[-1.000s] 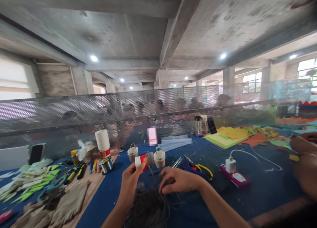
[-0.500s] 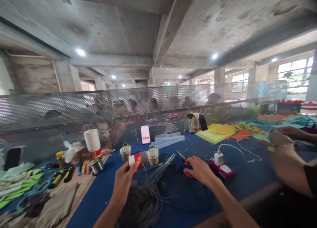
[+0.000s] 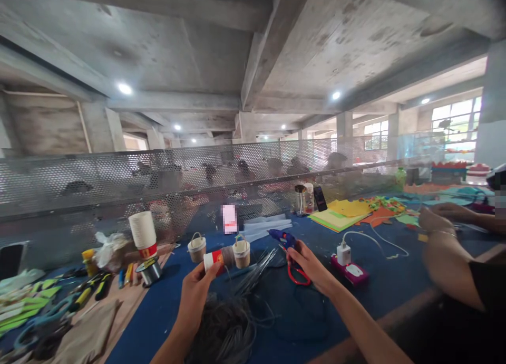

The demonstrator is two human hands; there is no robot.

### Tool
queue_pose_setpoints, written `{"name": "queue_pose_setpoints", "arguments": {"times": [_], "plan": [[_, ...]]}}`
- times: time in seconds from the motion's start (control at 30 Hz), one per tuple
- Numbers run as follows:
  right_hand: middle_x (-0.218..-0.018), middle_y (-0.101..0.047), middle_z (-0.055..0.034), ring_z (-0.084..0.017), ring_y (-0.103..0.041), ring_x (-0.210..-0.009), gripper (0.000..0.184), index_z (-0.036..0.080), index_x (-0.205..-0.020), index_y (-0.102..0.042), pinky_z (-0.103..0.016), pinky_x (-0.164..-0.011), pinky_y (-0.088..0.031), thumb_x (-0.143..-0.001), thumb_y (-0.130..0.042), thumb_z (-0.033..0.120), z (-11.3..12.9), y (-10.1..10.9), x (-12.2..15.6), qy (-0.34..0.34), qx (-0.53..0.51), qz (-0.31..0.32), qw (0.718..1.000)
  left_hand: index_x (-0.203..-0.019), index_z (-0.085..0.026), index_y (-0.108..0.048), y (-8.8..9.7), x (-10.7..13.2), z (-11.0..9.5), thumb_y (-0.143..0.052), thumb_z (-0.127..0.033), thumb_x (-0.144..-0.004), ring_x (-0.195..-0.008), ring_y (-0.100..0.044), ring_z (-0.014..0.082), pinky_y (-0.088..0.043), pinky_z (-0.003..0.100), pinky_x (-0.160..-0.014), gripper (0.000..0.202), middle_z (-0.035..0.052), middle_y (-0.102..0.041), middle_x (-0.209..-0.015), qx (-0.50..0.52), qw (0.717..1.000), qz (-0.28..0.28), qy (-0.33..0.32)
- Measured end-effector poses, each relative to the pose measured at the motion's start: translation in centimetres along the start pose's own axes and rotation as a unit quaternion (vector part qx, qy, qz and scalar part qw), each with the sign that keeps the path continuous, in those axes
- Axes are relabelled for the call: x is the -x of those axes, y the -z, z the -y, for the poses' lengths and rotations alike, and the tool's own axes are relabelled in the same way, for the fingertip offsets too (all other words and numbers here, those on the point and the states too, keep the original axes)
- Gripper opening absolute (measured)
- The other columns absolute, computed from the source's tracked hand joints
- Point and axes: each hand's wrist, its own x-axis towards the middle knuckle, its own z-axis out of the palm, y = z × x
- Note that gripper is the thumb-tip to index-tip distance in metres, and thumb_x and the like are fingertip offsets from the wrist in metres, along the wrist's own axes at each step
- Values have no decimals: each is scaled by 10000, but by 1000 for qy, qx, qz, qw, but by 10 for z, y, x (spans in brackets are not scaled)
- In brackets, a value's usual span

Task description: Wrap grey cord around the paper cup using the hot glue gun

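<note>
My left hand [image 3: 197, 285] grips a red and white paper cup [image 3: 213, 260] lying sideways, its far end wound with grey cord [image 3: 228, 255]. In my right hand [image 3: 306, 261] is a blue glue gun [image 3: 282, 238], raised over the table with its nozzle toward the left. Below the glue gun lies a pair of red-handled scissors [image 3: 298, 277]. Two small bucket-like cups with handles stand close to the wound cup: one bucket [image 3: 196, 249] behind it, another bucket [image 3: 241, 253] at its right end. A heap of grey cord [image 3: 223, 329] lies below my left hand.
A stack of paper cups [image 3: 142, 229] and a wire spool [image 3: 149, 271] stand at left. A white charger [image 3: 343, 254] sits on a purple power strip [image 3: 351, 271] at right. Colored sheets [image 3: 340, 216] lie behind. Another person's arm [image 3: 446, 253] rests at far right.
My right hand has lifted the glue gun off the table and turned it toward the left, uncovering the red scissor handles. My left hand still holds the cup in nearly the same place.
</note>
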Motion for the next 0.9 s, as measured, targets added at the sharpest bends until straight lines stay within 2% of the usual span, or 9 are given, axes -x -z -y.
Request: {"name": "queue_pose_setpoints", "arguments": {"times": [0.07, 0.17, 0.23, 0.3, 0.37, 0.47, 0.63, 0.73, 0.9], "plan": [[-733, -564, 14, -137, -529, -676, 298, 175, -900, -613, -260, -691, -444, -832, -670, 460, 13, -12, -1, -13, -138, 15, 990, -1007, -128, -755, 1, 0, 1, -730, -529, -713, -788, -622, 217, -479, 294, -758, 497, 27, -732, -805, -5, 1000, -1, 0], [-681, -493, 34, -109, -456, -615, 298, 154, -910, -661, -252, -648, -429, -744, -766, 379, 32, -32, -5, -70, -298, 71, 949, -1014, -140, -754, 2, 0, 3, -710, -519, -745, -770, -609, 198, -469, 272, -728, 466, 12, -722, -778, -12, 1000, 6, -9], [-665, -462, 39, -99, -429, -599, 268, 143, -889, -671, -249, -631, -425, -727, -773, 330, 40, -45, -9, -94, -356, 104, 924, -1015, -147, -755, 2, 0, 4, -701, -508, -765, -783, -611, 194, -465, 265, -731, 442, 10, -728, -794, -12, 1000, 13, -11], [-644, -446, 42, -91, -411, -578, 206, 135, -821, -663, -246, -611, -420, -722, -761, 287, 43, -58, -13, -97, -376, 127, 913, -1018, -149, -756, 2, -1, 5, -705, -497, -768, -794, -619, 196, -468, 269, -746, 431, 15, -739, -824, -13, 1000, 15, -10], [-605, -433, 50, -87, -401, -552, 165, 136, -764, -643, -247, -594, -415, -718, -746, 257, 40, -70, -16, -85, -370, 126, 916, -1019, -148, -757, 2, -1, 4, -716, -498, -758, -798, -632, 204, -479, 280, -758, 439, 22, -749, -839, -9, 1000, 12, -3], [-574, -440, 57, -92, -406, -531, 165, 149, -827, -642, -249, -580, -415, -740, -714, 268, 34, -81, -14, -75, -364, 109, 922, -1005, -142, -763, 1, -1, 1, -725, -517, -736, -824, -657, 230, -501, 307, -776, 463, 44, -760, -860, 9, 1000, 9, 8], [-537, -429, 66, -84, -376, -493, 209, 133, -900, -651, -246, -545, -396, -788, -681, 307, 27, -83, -3, -80, -347, 144, 923, -959, -129, -775, -1, 2, -3, -736, -531, -713, -791, -653, 243, -510, 326, -749, 473, 58, -744, -807, -4, 1000, 4, -7], [-496, -381, 89, -70, -342, -460, 258, 129, -887, -655, -239, -526, -382, -794, -704, 364, 25, -84, 0, -70, -277, 143, 948, -951, -145, -778, -2, 2, -3, -727, -532, -725, -789, -652, 230, -504, 304, -745, 451, 44, -741, -791, 3, 1000, 9, -4], [-509, -454, 63, -87, -396, -437, 377, 158, -801, -620, -239, -465, -377, -779, -691, 528, 16, -90, 0, -35, -100, 83, 991, -994, -168, -768, -2, 2, 2, -709, -492, -768, -836, -652, 224, -494, 291, -770, 399, 44, -756, -874, 9, 999, 27, -15]]}}
